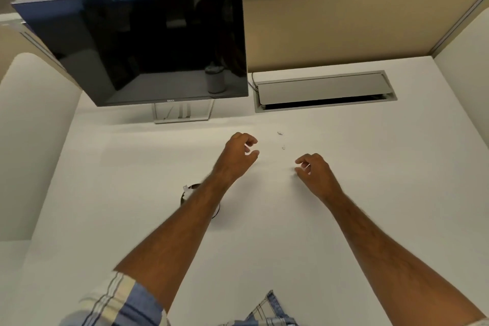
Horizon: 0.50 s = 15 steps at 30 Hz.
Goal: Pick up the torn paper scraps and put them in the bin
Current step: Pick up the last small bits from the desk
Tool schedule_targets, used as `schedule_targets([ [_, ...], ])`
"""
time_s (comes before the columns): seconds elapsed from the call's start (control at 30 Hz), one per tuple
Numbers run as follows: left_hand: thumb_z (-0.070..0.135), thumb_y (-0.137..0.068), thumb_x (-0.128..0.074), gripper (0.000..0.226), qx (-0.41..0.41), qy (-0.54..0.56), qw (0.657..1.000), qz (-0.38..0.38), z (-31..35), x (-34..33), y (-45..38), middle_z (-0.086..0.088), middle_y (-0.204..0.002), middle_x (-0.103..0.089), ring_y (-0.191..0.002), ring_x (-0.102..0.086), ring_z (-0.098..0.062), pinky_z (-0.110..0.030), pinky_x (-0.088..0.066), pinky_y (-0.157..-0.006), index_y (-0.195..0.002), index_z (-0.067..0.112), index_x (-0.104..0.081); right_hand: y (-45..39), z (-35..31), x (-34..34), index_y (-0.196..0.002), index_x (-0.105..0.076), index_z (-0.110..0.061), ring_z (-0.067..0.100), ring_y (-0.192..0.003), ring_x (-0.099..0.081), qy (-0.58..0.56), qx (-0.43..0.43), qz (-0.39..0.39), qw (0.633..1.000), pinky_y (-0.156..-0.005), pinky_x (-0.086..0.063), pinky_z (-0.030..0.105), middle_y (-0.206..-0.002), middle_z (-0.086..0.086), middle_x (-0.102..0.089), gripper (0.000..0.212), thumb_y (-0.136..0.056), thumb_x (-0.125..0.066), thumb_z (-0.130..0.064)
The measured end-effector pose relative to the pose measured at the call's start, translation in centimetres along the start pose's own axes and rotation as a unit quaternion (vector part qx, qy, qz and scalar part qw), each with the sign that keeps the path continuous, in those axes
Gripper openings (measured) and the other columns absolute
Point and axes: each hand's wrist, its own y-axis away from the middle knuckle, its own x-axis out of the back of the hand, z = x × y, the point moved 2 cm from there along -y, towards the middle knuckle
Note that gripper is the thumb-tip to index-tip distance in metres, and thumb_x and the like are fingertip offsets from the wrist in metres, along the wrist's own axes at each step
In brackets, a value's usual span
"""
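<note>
Two tiny white paper scraps [280, 133] [283, 147] lie loose on the white desk [370, 193], just beyond and between my hands. My left hand [239, 152] hovers left of them with its fingers curled, and a sliver of white paper shows between thumb and fingers. My right hand [312, 167] is low over the desk, pinching a small white scrap [307, 166] at its fingertips. The small dark round bin [215, 213] stands on the desk under my left forearm, mostly hidden; scraps [186, 191] poke out at its left rim.
A black monitor [148, 45] on a silver stand is at the back left. A grey cable hatch [322, 90] with its lid raised sits at the back right. Beige partition walls close off the desk's rear and right side.
</note>
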Motion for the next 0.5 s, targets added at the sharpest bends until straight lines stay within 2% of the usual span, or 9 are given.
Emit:
schedule_targets([
  [0.1, 0.023, -0.090, -0.075, 0.036, 0.029, -0.012, 0.999, -0.040, 0.2, -2.2, -2.8, 0.000, -0.119, -0.056, -0.094, -0.061, -0.013, -0.016, -0.045, -0.076, -0.122, 0.013, -0.063, -0.6, 1.4, 0.1, -0.101, -0.066, -0.025, 0.006, -0.075, -0.057, -0.017, -0.021, 0.004, 1.000, -0.075, -0.044, 0.022, -0.097, -0.003, -0.054, 0.020, -0.085, -0.077, -0.020],
  [0.2, 0.024, -0.088, -0.077, 0.048, 0.050, -0.031, 0.996, -0.073, 0.0, -4.3, -5.3, -0.004, -0.128, -0.053, -0.104, -0.063, -0.020, -0.028, -0.051, -0.087, -0.130, 0.013, -0.058, -0.9, 2.1, -0.2, -0.104, -0.066, -0.024, 0.000, -0.079, -0.055, -0.026, -0.022, -0.010, 0.999, -0.071, -0.039, 0.008, -0.101, -0.004, -0.052, 0.025, -0.084, -0.081, -0.027],
  [0.27, 0.028, -0.086, -0.079, 0.057, 0.063, -0.055, 0.992, -0.096, -0.2, -5.7, -6.9, -0.006, -0.137, -0.049, -0.117, -0.060, -0.024, -0.037, -0.052, -0.099, -0.136, 0.015, -0.054, -1.0, 2.4, -0.3, -0.105, -0.066, -0.028, -0.003, -0.082, -0.055, -0.036, -0.025, -0.025, 0.999, -0.069, -0.040, 0.006, -0.104, -0.009, -0.051, 0.028, -0.082, -0.082, -0.032],
  [0.4, 0.036, -0.083, -0.082, 0.074, 0.064, -0.117, 0.984, -0.119, -0.1, -7.7, -9.5, -0.009, -0.148, -0.042, -0.135, -0.045, -0.030, -0.042, -0.042, -0.112, -0.146, 0.017, -0.047, -1.0, 2.6, -0.6, -0.105, -0.067, -0.032, -0.010, -0.085, -0.055, -0.033, -0.001, -0.056, 0.998, -0.071, -0.042, 0.008, -0.104, -0.017, -0.052, 0.034, -0.077, -0.084, -0.042],
  [0.5, 0.037, -0.081, -0.083, 0.076, 0.056, -0.139, 0.980, -0.129, 0.5, -8.9, -10.6, -0.008, -0.147, -0.041, -0.135, -0.040, -0.031, -0.042, -0.041, -0.111, -0.145, 0.018, -0.048, -0.9, 2.8, -0.9, -0.107, -0.067, -0.033, -0.002, -0.089, -0.055, -0.022, 0.020, -0.069, 0.997, -0.075, -0.047, 0.016, -0.105, -0.017, -0.055, 0.036, -0.077, -0.084, -0.041],
])
